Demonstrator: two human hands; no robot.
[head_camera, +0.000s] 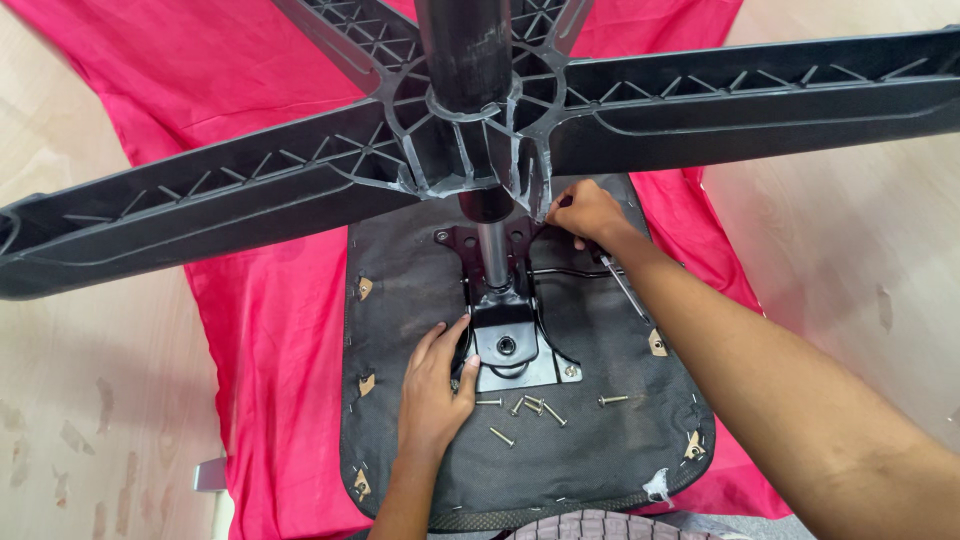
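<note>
An upturned office chair lies on a red cloth. Its black star base and gas column rise toward me over the black seat underside. My left hand rests flat on the seat, thumb against the left edge of the black metal seat plate. My right hand grips a tool with a thin metal shaft at the plate's far right corner, just under a base leg. Several loose screws lie on the seat near the plate's front edge.
A light wooden floor surrounds the red cloth on both sides. The long base legs span the view overhead. A checked fabric edge shows at the bottom. A small metal piece lies at the cloth's left edge.
</note>
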